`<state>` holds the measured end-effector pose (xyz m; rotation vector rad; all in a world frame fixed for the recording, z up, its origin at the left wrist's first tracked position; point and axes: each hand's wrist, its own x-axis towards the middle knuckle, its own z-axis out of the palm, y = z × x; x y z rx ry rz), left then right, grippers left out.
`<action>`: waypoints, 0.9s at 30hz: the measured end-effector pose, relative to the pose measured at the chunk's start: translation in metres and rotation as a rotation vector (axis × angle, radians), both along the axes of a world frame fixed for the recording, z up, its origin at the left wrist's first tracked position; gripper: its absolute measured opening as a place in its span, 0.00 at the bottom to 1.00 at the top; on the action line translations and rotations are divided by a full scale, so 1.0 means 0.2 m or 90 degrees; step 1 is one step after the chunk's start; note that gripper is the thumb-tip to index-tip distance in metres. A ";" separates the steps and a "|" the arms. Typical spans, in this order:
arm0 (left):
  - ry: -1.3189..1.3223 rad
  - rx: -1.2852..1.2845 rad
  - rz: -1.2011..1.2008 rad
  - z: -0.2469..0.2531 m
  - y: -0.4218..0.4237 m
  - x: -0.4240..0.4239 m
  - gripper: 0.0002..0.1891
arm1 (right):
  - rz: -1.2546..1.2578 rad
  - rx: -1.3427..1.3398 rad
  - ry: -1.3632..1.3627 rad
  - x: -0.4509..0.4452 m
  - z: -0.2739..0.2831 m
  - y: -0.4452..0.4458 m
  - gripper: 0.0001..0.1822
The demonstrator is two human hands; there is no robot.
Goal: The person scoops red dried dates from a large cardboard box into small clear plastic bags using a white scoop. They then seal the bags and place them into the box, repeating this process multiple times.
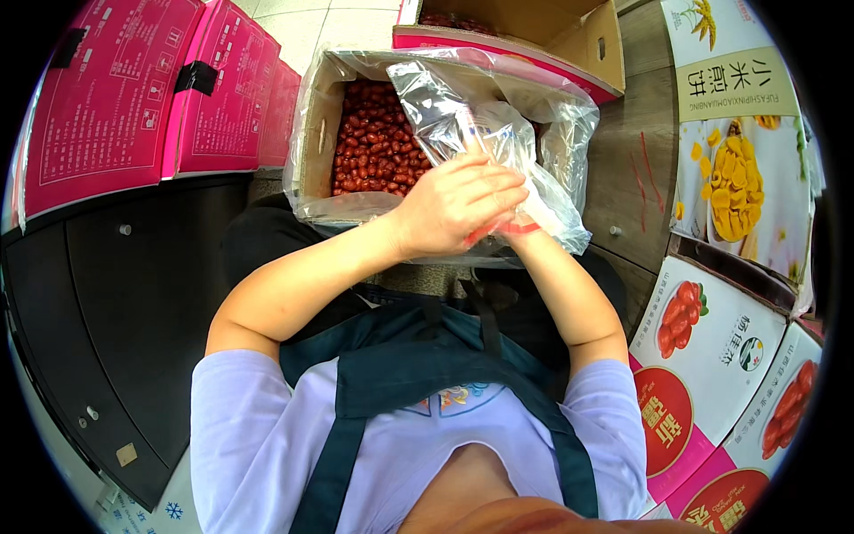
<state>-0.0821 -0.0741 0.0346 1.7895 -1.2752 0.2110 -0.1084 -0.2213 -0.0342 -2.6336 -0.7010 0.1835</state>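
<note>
A cardboard carton [312,143] with a clear plastic liner stands before me, holding many dried red jujubes [373,150]. Over its right half I have a clear plastic bag [427,107] with a red strip near its mouth. My right hand [490,150] is inside the bag, seen through the film, and its fingers are partly covered. Across the bag's mouth lies my left hand [460,200], fingers close together, holding the bag near the red strip over the right hand. My left thumb is hidden.
Behind stands another open carton [534,33] with some jujubes. Pink cartons [220,100] rest on a dark cabinet [133,280] at left. To the right are a wooden cabinet front [630,140], a printed food carton [734,180] and white-and-pink jujube cartons [714,347].
</note>
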 end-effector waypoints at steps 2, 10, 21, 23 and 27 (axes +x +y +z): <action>0.005 0.014 0.008 0.00 0.01 -0.03 0.21 | 0.000 -0.006 0.031 0.01 -0.03 0.00 0.30; -0.133 0.006 0.006 0.02 0.04 -0.02 0.14 | 0.022 -0.016 0.133 0.01 -0.07 0.03 0.30; 0.068 0.252 0.574 0.04 0.48 0.54 0.11 | -0.349 -0.214 0.091 0.10 0.48 -0.33 0.35; 0.102 0.193 0.545 0.08 0.52 0.57 0.07 | -0.329 -0.332 0.328 0.09 0.37 -0.38 0.49; 0.125 0.092 0.519 0.13 0.58 0.62 0.11 | -0.288 -0.360 0.395 0.01 0.23 -0.26 0.55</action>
